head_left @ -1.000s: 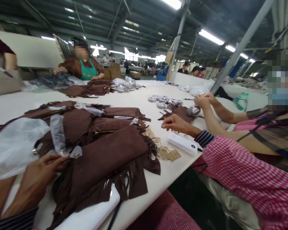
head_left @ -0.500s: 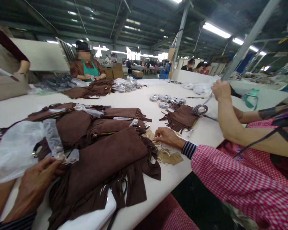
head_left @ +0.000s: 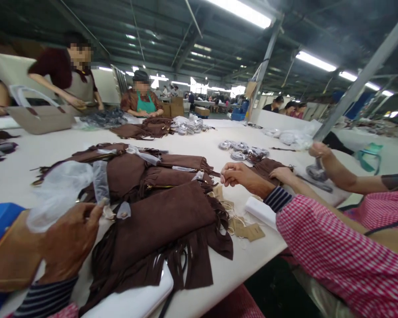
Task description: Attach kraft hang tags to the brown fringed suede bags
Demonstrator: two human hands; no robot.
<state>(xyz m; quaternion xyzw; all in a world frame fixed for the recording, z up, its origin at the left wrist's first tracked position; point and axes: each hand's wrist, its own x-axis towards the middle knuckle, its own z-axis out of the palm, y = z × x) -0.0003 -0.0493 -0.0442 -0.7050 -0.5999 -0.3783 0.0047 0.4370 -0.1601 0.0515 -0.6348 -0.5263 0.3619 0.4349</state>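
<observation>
A dark brown fringed bag (head_left: 172, 216) lies flat in front of me. At its left end, my left hand (head_left: 69, 240) is closed, thumb and fingertips pinching a bit of clear plastic wrapping (head_left: 108, 209). Beyond the bag's right end, my right hand (head_left: 247, 179) is raised in a pinch. Something small and pale shows at its fingertips, too small to name. Below that hand lie several brown paper tags (head_left: 252, 231) with cream strings, partly against the fringe. A white padded piece (head_left: 135, 293) sticks out from under the bag's near edge.
More brown bags (head_left: 122, 174) lie behind the front one, beside a crumpled plastic bag (head_left: 66, 190). On the right, a co-worker's hands (head_left: 283, 175) handle another bag and a grey coil. Wrapped coils (head_left: 240, 148) sit mid-table. People stand across the table near a beige handbag (head_left: 40, 118).
My right hand has lifted off the tags, still pinched. My left hand stays at the plastic wrapping. The co-worker's raised hand has come down, and my view has turned left.
</observation>
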